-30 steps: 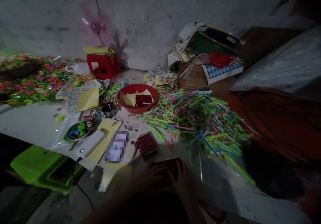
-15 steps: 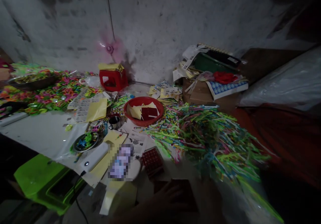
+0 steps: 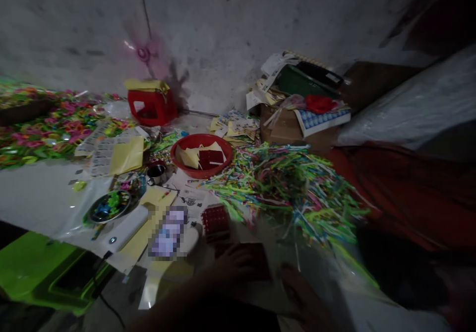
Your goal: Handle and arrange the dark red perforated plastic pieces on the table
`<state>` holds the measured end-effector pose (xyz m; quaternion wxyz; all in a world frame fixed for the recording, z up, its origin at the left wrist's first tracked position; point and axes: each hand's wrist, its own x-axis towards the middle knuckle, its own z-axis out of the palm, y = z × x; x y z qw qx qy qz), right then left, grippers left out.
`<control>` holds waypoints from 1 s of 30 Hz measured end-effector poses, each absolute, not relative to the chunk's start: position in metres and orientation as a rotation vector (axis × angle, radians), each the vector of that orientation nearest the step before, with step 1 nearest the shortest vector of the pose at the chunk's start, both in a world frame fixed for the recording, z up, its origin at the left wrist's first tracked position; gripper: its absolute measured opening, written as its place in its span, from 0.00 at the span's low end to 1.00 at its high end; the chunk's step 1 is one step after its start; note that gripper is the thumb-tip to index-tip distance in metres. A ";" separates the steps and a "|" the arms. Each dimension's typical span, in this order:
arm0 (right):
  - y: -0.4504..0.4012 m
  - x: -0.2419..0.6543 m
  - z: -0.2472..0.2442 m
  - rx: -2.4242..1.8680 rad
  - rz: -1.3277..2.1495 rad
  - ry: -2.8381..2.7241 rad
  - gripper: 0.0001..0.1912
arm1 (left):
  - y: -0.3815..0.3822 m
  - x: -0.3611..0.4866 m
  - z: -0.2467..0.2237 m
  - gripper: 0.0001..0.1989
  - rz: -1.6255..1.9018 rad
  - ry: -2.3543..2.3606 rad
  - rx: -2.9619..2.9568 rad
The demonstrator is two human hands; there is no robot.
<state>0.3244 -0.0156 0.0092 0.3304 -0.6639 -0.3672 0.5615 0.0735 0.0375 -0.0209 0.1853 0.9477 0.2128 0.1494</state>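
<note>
My left hand point(image 3: 233, 263) lies with fingers outstretched over a dark red flat piece point(image 3: 256, 260), pressing on its left side. Just right of that piece, low in the picture, is my right hand point(image 3: 299, 287). Shadow and blur hide its fingertips, and whether it holds anything does not show. Beyond the left hand sits another dark red piece with rows of small light dots point(image 3: 215, 223). Beside it are a round white object point(image 3: 190, 240) and a pixelated phone-like screen point(image 3: 169, 232).
A red basin point(image 3: 176, 166) holds cream paper and dark red pieces. Tangled green and coloured strips point(image 3: 323, 188) cover the right side. At the left are a metal bowl point(image 3: 128, 205), a steel cup point(image 3: 156, 174), a white bar-shaped device point(image 3: 128, 228) and a green stool point(image 3: 29, 272).
The view has swung right, so the scene sits further left. My left hand stays on the dark red piece. My right hand now shows more distinctly, lower in the picture.
</note>
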 end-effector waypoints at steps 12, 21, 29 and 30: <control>-0.043 0.274 0.018 -1.635 1.521 -1.289 0.28 | 0.025 0.062 -0.026 0.26 0.709 1.042 2.507; -0.024 0.287 0.045 -1.535 1.753 -1.436 0.26 | 0.013 0.068 0.008 0.16 0.532 0.959 2.329; -0.010 0.299 0.008 -1.548 1.525 -1.220 0.29 | -0.022 0.065 0.022 0.11 0.488 1.135 1.787; -0.007 0.291 0.004 -1.538 1.500 -1.180 0.29 | -0.023 0.064 0.019 0.10 0.517 1.173 1.746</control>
